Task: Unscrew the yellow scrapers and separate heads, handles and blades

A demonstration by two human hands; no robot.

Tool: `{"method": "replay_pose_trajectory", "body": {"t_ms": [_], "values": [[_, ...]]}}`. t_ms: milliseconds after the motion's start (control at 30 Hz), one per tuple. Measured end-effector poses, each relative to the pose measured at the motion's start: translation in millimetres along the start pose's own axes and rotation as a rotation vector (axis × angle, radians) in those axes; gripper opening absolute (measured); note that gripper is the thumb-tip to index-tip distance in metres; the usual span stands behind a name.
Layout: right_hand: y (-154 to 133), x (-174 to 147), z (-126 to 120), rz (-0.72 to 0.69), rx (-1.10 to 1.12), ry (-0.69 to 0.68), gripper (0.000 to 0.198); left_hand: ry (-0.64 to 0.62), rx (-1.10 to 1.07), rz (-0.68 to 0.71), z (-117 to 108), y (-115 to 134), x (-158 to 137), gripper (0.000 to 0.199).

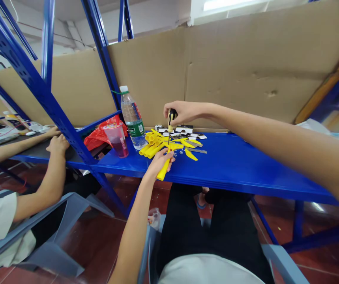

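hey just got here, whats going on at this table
The person's right hand grips a screwdriver, pointing it down at a yellow part in their left hand. More yellow tubes lie on the blue table, beside a water bottle. Whether the tip sits in a screw is too small to tell.

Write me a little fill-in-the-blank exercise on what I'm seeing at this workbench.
1. The right hand holds a screwdriver with its tip pointing ____, not up.
2. The left hand holds a tube-ended part coloured ____.
3. The bottle has a cap coloured ____.
4. The tabletop is coloured ____.

Missing words: down; yellow; white; blue.
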State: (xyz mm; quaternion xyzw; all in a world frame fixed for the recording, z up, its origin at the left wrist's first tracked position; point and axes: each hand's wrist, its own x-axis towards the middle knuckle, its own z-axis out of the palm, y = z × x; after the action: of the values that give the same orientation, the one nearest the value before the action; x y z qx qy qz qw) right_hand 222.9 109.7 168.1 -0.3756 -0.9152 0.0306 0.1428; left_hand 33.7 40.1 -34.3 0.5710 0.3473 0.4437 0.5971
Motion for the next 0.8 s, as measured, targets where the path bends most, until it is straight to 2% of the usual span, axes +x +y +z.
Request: {"method": "replay_pose_trajectory", "body": {"t_ms": [100, 167, 233, 400, 500, 633, 700, 800], "values": [[3, -2, 3, 0.009, 0.019, 0.067, 0.025, 0.000, 0.001, 0.009, 0, -1, 0, 0.044], [5, -3, 5, 0.000, 0.050, 0.102, 0.027, 0.003, 0.012, 0.014, 0, -1, 0, 0.047], [6, -5, 5, -0.052, 0.110, 0.073, 0.030, 0.008, 0.021, 0.007, 0, 0, -1, 0.050], [9, -7, 5, -0.074, 0.180, 0.072, 0.022, 0.021, 0.007, -0.024, 2, 2, -1, 0.055], [14, -8, 4, -0.127, 0.224, 0.000, 0.026, 0.042, -0.013, -0.046, 3, 3, -1, 0.058], [31, -6, 1, -0.047, 0.142, 0.015, 0.034, 0.085, -0.011, -0.091, 6, 4, -3, 0.063], [45, -7, -1, -0.061, 0.163, -0.090, 0.036, 0.133, -0.001, -0.106, 9, 4, -5, 0.065], [74, -10, -1, -0.011, 0.137, -0.407, 0.035, 0.221, -0.004, -0.142, 15, 5, -8, 0.073]]}}
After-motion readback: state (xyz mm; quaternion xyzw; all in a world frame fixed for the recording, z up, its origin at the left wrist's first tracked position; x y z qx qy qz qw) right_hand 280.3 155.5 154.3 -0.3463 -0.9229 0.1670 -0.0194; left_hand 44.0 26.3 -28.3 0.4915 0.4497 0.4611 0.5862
